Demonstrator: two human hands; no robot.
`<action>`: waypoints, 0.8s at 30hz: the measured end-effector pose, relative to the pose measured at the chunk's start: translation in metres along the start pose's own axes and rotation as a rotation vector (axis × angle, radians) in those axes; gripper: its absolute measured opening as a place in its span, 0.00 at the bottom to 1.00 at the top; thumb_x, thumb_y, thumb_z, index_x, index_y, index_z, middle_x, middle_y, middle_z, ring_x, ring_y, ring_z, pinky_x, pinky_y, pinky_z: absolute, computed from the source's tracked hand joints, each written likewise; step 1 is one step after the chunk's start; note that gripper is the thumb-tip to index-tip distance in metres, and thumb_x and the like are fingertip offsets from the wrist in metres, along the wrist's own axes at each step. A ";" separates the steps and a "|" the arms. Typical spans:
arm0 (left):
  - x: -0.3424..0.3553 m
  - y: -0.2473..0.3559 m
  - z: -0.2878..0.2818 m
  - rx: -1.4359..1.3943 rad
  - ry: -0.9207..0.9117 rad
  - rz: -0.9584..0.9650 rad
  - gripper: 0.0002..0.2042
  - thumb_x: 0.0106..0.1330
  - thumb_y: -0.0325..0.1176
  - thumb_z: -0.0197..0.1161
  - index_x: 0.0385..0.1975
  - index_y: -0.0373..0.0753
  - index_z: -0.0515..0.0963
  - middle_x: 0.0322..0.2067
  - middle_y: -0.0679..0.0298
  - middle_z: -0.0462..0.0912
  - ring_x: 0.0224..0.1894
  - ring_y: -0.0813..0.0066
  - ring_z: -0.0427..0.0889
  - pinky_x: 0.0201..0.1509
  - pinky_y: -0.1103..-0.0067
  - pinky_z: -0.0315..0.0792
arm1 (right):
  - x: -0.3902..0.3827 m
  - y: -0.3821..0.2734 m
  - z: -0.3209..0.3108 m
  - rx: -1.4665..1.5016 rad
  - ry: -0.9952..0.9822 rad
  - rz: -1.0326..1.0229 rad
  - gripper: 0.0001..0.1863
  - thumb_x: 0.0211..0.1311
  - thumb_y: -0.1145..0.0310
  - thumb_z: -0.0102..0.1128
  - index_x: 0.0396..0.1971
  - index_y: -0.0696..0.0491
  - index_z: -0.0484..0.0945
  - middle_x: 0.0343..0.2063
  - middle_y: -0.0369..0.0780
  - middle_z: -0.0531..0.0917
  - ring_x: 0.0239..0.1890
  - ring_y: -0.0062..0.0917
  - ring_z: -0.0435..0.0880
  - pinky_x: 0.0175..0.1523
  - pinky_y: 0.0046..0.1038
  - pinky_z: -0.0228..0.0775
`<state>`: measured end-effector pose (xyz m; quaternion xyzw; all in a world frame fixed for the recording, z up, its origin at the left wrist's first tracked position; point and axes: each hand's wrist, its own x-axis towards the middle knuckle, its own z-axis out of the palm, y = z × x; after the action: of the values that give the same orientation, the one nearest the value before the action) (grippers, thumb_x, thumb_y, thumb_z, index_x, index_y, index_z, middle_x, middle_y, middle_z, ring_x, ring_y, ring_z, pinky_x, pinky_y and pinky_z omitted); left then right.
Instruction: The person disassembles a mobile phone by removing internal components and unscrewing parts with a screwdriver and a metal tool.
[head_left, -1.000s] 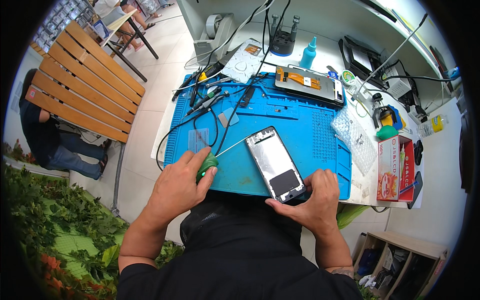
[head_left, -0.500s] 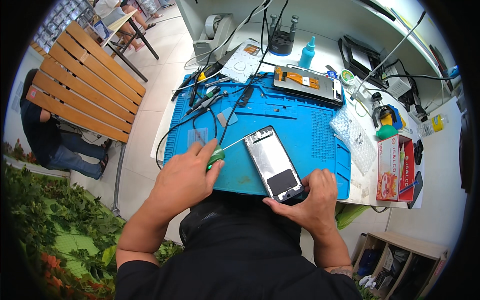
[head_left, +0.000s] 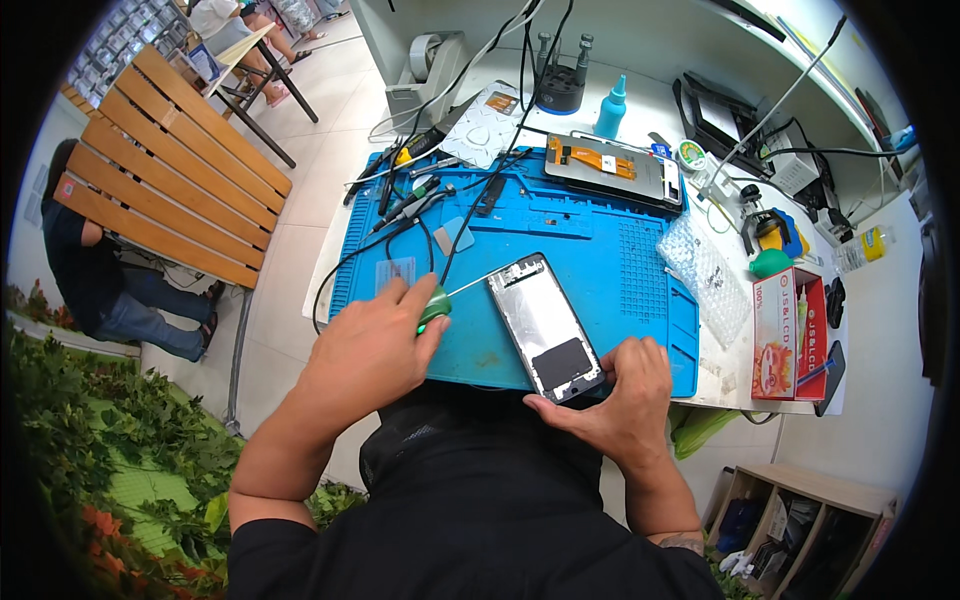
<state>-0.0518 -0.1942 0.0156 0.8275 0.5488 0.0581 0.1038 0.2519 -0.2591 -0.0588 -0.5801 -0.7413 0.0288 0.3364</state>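
Observation:
In my left hand (head_left: 375,340) is a screwdriver (head_left: 434,306) with a green handle, my fingers wrapped round it. Its thin metal shaft points to the right and meets the upper left edge of a phone frame (head_left: 545,318). That frame lies tilted on the blue work mat (head_left: 470,350), its silver inside facing up, with a black patch near the lower end. Thumb and fingers of my right hand (head_left: 630,390) grip its lower right corner. Whether the screwdriver's tip touches a part inside the frame is too small to tell.
A detached phone screen (head_left: 615,172) with an orange flex cable lies at the mat's back. Several tools and cables (head_left: 415,200) crowd the left. Bubble wrap (head_left: 708,285) and a red-and-white box (head_left: 790,335) stand right. A blue bottle (head_left: 611,108) is behind. A person (head_left: 110,270) sits far left.
Almost nothing differs. Both hands keep their hold on the screwdriver and the phone frame; the whole view has shifted very slightly.

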 end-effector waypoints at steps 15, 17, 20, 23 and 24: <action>0.013 0.001 0.002 -0.013 -0.009 0.020 0.24 0.83 0.43 0.68 0.69 0.33 0.81 0.44 0.45 0.90 0.38 0.40 0.92 0.44 0.54 0.87 | -0.001 0.001 0.001 -0.006 -0.026 0.009 0.45 0.38 0.33 0.96 0.29 0.51 0.69 0.29 0.39 0.70 0.34 0.37 0.71 0.44 0.41 0.62; 0.003 -0.001 -0.006 0.008 -0.028 -0.012 0.24 0.83 0.43 0.68 0.69 0.34 0.81 0.44 0.45 0.90 0.38 0.40 0.93 0.44 0.54 0.87 | -0.002 0.002 0.002 -0.007 -0.027 0.013 0.45 0.38 0.33 0.96 0.29 0.51 0.69 0.29 0.39 0.70 0.34 0.37 0.71 0.44 0.41 0.62; -0.013 -0.005 -0.017 0.046 -0.057 -0.051 0.23 0.83 0.43 0.69 0.69 0.34 0.81 0.44 0.44 0.89 0.38 0.40 0.93 0.43 0.54 0.87 | -0.003 0.002 0.002 -0.002 -0.023 0.015 0.45 0.39 0.33 0.96 0.29 0.51 0.69 0.29 0.39 0.70 0.34 0.37 0.71 0.44 0.42 0.62; -0.014 -0.004 -0.018 0.070 -0.074 -0.066 0.23 0.83 0.43 0.69 0.69 0.33 0.81 0.44 0.44 0.89 0.38 0.40 0.93 0.43 0.54 0.87 | -0.002 0.002 0.004 0.001 -0.017 0.004 0.45 0.39 0.33 0.96 0.29 0.51 0.69 0.29 0.38 0.70 0.34 0.37 0.71 0.44 0.42 0.62; -0.011 -0.003 -0.017 0.076 -0.077 -0.066 0.23 0.83 0.43 0.69 0.69 0.33 0.81 0.44 0.44 0.89 0.39 0.40 0.93 0.43 0.54 0.87 | -0.002 0.002 0.004 0.003 -0.018 0.006 0.45 0.39 0.33 0.96 0.29 0.51 0.69 0.29 0.38 0.70 0.34 0.37 0.71 0.44 0.42 0.62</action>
<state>-0.0625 -0.2017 0.0321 0.8140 0.5731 0.0019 0.0951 0.2521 -0.2593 -0.0635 -0.5817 -0.7424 0.0361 0.3304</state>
